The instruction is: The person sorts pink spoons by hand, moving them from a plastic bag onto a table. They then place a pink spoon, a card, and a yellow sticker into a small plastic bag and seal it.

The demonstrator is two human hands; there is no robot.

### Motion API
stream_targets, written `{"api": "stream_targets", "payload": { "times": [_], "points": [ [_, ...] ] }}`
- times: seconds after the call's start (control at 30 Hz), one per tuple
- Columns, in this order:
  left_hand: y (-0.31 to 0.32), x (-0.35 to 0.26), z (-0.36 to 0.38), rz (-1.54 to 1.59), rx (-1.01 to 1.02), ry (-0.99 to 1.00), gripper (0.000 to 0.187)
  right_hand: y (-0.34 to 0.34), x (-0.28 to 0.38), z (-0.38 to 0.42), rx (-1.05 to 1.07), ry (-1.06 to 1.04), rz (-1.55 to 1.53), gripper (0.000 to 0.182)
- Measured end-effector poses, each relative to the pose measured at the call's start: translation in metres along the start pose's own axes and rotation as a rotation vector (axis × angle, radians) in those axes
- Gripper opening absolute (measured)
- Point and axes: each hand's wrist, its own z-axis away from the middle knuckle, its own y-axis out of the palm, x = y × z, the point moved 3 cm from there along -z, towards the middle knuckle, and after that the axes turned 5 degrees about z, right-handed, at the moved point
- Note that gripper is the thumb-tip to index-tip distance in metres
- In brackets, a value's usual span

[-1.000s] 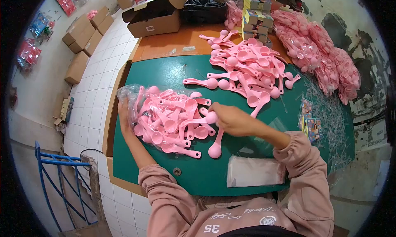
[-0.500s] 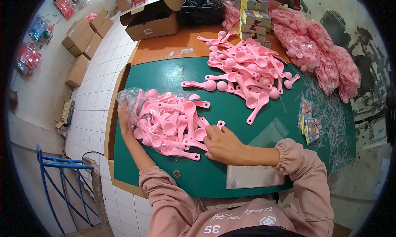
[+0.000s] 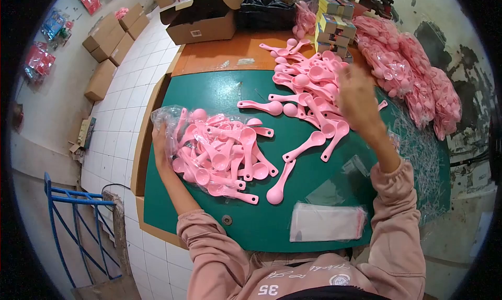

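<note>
My left hand [image 3: 159, 143] grips the side of a clear plastic bag [image 3: 166, 117], its fingers partly behind the film. Pink measuring spoons [image 3: 219, 159] lie heaped in and over this bag, several handles poking out to the right. My right hand [image 3: 361, 99] is over the right edge of a second pile of pink spoons [image 3: 314, 80]; motion blur hides what its fingers do. Between the two heaps, a pair of single spoons [image 3: 282, 182] rests on the green table top.
A stack of clear plastic sleeves [image 3: 324, 222] lies near the front edge. Card stacks [image 3: 334, 25] and an open carton [image 3: 201, 25] stand at the back. Bagged pink spoons [image 3: 413, 70] line the right side. Plastic strips [image 3: 418, 143] litter the right edge.
My right hand has left the bagged spoons and moved right and away to the far pile. Two spoons now lie singly between the heaps. My left hand stays on the bag.
</note>
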Motion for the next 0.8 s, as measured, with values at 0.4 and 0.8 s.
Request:
{"api": "stream_targets", "payload": {
  "times": [0.4, 0.8],
  "points": [
    [-0.003, 0.004, -0.003, 0.017, 0.035, -0.01, 0.035, 0.045, 0.157, 0.006, 0.095, -0.622, -0.597, 0.025],
    [0.002, -0.006, 0.002, -0.017, 0.038, -0.068, 0.034, 0.05, 0.156, 0.007, -0.052, -0.503, -0.646, 0.022]
  ]
}}
